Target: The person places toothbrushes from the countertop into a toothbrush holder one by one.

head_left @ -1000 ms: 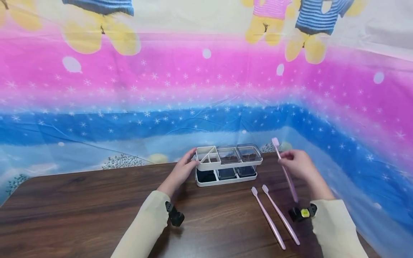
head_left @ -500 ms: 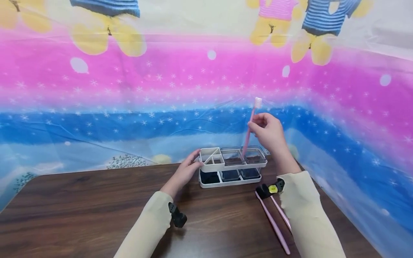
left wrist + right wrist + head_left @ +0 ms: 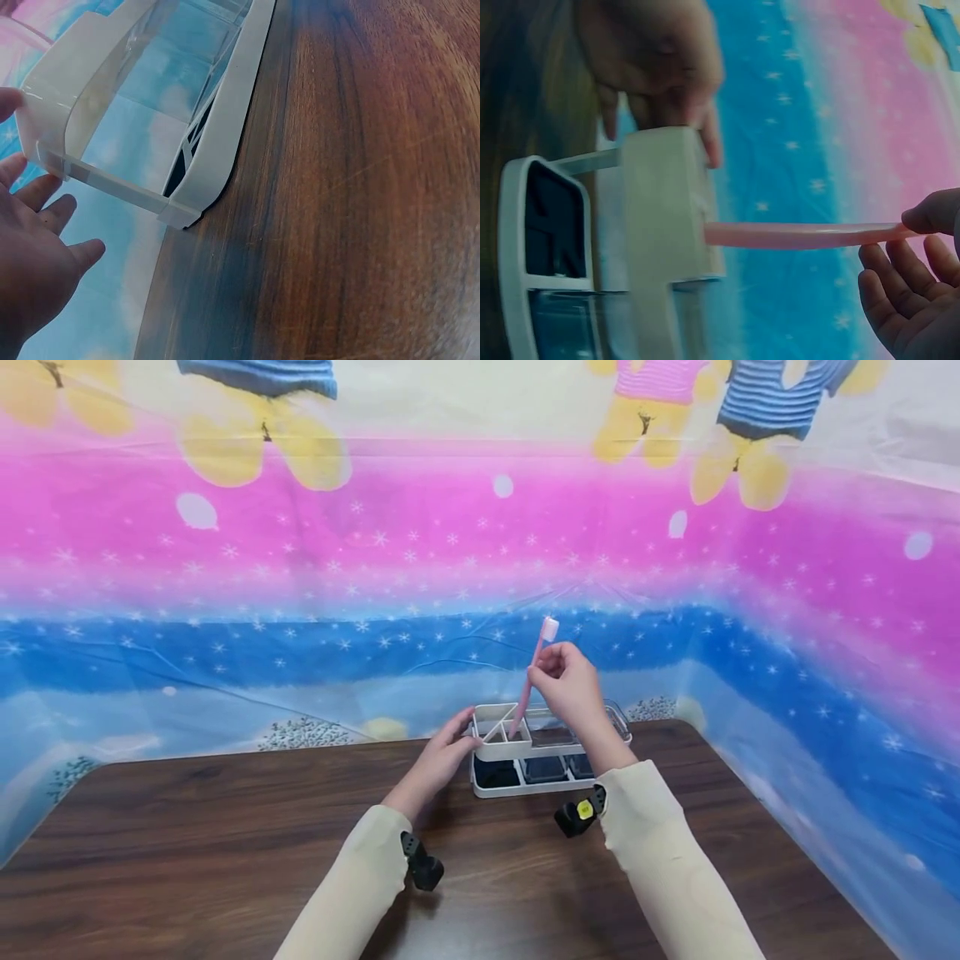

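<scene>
In the head view, my right hand [image 3: 572,687] pinches a pink toothbrush [image 3: 527,692] between thumb and fingertips, bristles up and slightly tilted. The handle's lower end reaches into a small divided compartment of the two-tier white organizer [image 3: 555,750]. From the right wrist view, the pink handle [image 3: 802,235] runs from the upper tray [image 3: 664,210] to my fingertips [image 3: 919,217]. My left hand [image 3: 442,752] holds the left end of the organizer, thumb at the front corner of the upper tray and fingers round the side; its little finger [image 3: 88,255] sticks out free.
A brown wooden table [image 3: 262,843] bears the organizer near its back edge. Behind and to the right hangs a printed cloth [image 3: 420,552] with snowflakes. My right forearm [image 3: 667,860] covers the spot where two more toothbrushes lay.
My right hand has carried the toothbrush leftward from the right of the organizer, turning it upright, and lowered its end into the upper tray. My left hand stays at the organizer's end.
</scene>
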The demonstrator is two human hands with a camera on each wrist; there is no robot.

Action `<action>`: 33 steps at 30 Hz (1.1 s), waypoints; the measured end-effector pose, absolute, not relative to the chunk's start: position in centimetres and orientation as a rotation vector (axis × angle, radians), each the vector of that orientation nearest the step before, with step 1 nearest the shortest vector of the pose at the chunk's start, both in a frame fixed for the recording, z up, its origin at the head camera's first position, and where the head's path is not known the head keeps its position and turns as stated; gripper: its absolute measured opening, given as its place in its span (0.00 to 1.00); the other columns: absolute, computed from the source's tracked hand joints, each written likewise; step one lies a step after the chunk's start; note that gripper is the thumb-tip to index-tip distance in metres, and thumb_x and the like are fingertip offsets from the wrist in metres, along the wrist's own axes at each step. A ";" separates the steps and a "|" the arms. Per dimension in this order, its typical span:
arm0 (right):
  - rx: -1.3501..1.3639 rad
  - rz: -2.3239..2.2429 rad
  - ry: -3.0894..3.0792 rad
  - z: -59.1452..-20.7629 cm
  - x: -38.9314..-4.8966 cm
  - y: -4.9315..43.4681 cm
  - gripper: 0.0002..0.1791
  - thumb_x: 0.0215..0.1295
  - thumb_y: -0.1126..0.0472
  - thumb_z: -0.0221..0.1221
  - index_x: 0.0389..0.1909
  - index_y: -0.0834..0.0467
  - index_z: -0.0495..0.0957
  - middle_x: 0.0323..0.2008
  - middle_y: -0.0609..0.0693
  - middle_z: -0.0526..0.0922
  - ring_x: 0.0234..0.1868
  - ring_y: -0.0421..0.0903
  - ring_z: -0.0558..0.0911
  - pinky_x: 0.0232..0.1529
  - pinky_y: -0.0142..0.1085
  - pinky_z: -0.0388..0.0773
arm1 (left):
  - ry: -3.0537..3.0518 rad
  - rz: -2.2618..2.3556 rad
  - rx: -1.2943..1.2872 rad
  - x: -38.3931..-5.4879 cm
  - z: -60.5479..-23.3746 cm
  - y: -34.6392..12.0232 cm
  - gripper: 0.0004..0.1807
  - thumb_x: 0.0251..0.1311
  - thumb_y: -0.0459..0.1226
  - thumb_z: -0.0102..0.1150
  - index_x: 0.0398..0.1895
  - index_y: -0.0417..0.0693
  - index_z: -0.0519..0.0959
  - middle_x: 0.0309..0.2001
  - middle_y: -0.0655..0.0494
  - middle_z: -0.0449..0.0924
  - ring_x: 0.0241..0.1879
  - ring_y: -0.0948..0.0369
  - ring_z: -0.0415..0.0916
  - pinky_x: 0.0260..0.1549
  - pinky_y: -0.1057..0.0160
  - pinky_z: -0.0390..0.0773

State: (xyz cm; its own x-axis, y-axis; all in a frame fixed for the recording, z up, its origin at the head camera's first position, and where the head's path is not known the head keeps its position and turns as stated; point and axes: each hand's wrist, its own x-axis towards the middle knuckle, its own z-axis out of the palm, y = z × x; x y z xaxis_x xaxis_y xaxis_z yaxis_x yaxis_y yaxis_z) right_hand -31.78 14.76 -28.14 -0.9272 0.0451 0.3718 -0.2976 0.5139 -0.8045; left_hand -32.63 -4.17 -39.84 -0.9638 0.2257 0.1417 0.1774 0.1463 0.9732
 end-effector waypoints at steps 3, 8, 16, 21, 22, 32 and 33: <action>0.196 1.373 -2.430 -29.0 -32.0 14.4 0.16 0.62 0.63 0.58 0.50 0.64 0.72 0.42 0.58 0.81 0.41 0.52 0.80 0.42 0.40 0.77 | 2.352 1.993 0.422 -32.6 -39.8 -4.1 0.34 0.63 0.37 0.52 0.73 0.45 0.58 0.72 0.41 0.57 0.72 0.46 0.52 0.69 0.45 0.54; 0.187 1.339 -2.492 -30.2 -32.2 13.9 0.17 0.63 0.63 0.58 0.52 0.63 0.75 0.42 0.59 0.83 0.41 0.52 0.81 0.43 0.43 0.79 | 2.349 1.993 0.430 -32.5 -39.7 -4.0 0.33 0.64 0.37 0.51 0.73 0.46 0.59 0.72 0.40 0.58 0.72 0.45 0.53 0.69 0.43 0.54; 0.248 1.278 -2.541 -32.2 -32.7 13.4 0.13 0.62 0.63 0.58 0.45 0.63 0.76 0.40 0.58 0.83 0.40 0.52 0.81 0.43 0.44 0.81 | 2.338 1.992 0.397 -32.3 -39.6 -3.9 0.33 0.64 0.38 0.51 0.73 0.49 0.59 0.72 0.42 0.58 0.72 0.45 0.53 0.68 0.43 0.55; 0.263 1.205 -2.583 -33.0 -32.8 13.3 0.09 0.61 0.62 0.59 0.41 0.62 0.76 0.37 0.56 0.84 0.38 0.50 0.81 0.40 0.43 0.80 | 2.337 1.985 0.387 -32.4 -39.8 -4.0 0.34 0.64 0.39 0.51 0.74 0.50 0.58 0.72 0.43 0.57 0.72 0.46 0.52 0.68 0.42 0.55; 0.264 1.194 -2.592 -33.1 -32.8 13.3 0.09 0.61 0.62 0.59 0.40 0.61 0.76 0.37 0.56 0.84 0.38 0.50 0.81 0.39 0.43 0.81 | 2.340 1.983 0.386 -32.4 -39.8 -4.1 0.34 0.64 0.39 0.51 0.74 0.50 0.58 0.73 0.43 0.57 0.72 0.45 0.52 0.68 0.42 0.56; 0.271 1.100 -2.630 -34.1 -32.5 12.9 0.09 0.60 0.61 0.61 0.39 0.61 0.78 0.37 0.55 0.84 0.38 0.50 0.81 0.41 0.43 0.82 | 2.332 1.997 0.386 -32.4 -39.9 -4.1 0.33 0.65 0.39 0.51 0.74 0.49 0.58 0.72 0.44 0.58 0.72 0.46 0.54 0.68 0.43 0.56; 0.272 1.101 -2.631 -34.2 -32.5 12.8 0.09 0.60 0.61 0.61 0.40 0.61 0.78 0.38 0.55 0.84 0.38 0.50 0.81 0.41 0.43 0.82 | 2.335 1.994 0.384 -32.4 -39.9 -4.1 0.33 0.65 0.39 0.51 0.74 0.49 0.58 0.72 0.44 0.58 0.72 0.46 0.54 0.68 0.44 0.56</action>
State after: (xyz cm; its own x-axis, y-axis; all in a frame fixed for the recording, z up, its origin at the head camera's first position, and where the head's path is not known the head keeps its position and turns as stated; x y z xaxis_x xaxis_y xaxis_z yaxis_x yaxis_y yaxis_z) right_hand -32.53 12.83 -34.15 -0.9442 -0.0661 0.3227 -0.2762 0.6926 -0.6663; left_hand -32.40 -4.09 -39.90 -0.9681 0.2174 0.1241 0.1566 0.1393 0.9778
